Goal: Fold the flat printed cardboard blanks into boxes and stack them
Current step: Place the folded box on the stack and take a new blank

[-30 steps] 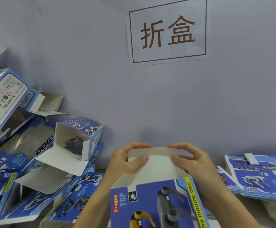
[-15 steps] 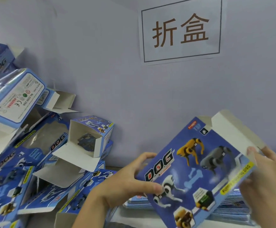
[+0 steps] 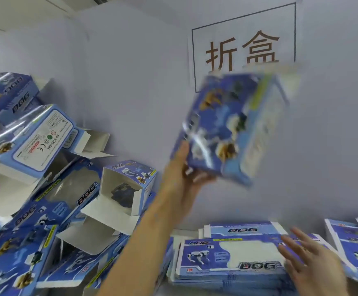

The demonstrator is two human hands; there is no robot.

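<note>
My left hand (image 3: 181,178) grips the lower left corner of a folded blue printed box (image 3: 231,129) and holds it raised in front of the wall, blurred by motion. My right hand (image 3: 310,261) is lower right with fingers spread and straight, hovering over or touching the right end of a stack of flat printed blanks (image 3: 227,259) on the table. A pile of folded boxes (image 3: 67,189) with open white flaps is heaped at the left.
A paper sign (image 3: 244,45) with two characters hangs on the grey wall behind the raised box. A second stack of flat blanks (image 3: 353,242) lies at the right edge. The box heap fills the left side up to the wall.
My left hand has lifted the folded box up and leftward. My right hand has let go of it and dropped to the stack of flat blanks.
</note>
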